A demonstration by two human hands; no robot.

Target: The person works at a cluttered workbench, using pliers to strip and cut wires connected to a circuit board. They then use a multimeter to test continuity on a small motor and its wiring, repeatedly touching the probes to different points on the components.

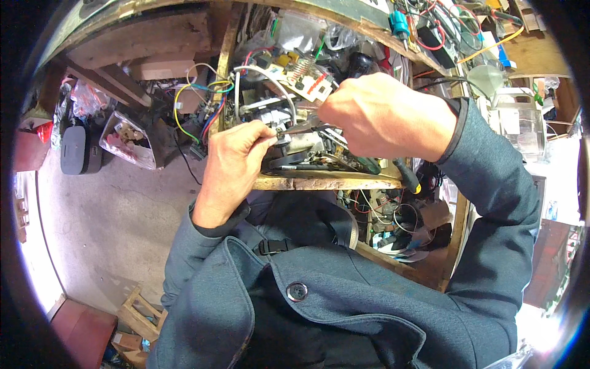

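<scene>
Head view: I'm watching close work just beyond the brown wooden bench edge [332, 183].
Right hand [390, 117]: closed round grey, narrow-nosed metal pliers [304, 126], tips leftward.
Left hand [233, 157]: narrow pinch on a small, dark metal part [282, 139] at those tips.
Slip risk: poor bite could nip fingers.
Drop risk: loose pinch could lose it beyond the edge.

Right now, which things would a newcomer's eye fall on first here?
First, the work at centre: the right grip is closed around a metal tool that looks like pliers, and the left grip seems to pinch a small part at its tip. Next comes the bright teal piece at upper right, then the yellow-tipped handle by the right end of the wooden edge.
</scene>
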